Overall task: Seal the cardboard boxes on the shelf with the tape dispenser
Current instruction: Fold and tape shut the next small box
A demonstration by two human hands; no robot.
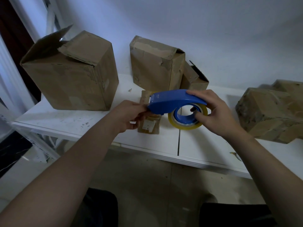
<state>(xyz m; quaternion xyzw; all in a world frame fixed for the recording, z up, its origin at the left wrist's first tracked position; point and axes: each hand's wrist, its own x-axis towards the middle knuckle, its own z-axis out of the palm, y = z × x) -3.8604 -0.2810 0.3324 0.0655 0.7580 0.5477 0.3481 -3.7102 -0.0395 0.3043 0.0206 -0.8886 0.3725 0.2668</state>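
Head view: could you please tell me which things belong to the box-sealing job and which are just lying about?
Job: blue tape dispenser, held by left hand and right hand; yellowish tape roll; big box with raised flap; middle box; small open box; flat packet; right-hand box.
Lying about: scraps on the shelf; white poles, far left.

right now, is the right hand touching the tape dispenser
Touching. The head view shows the right hand gripping the tape dispenser, fingers curled over its rear end with no gap.
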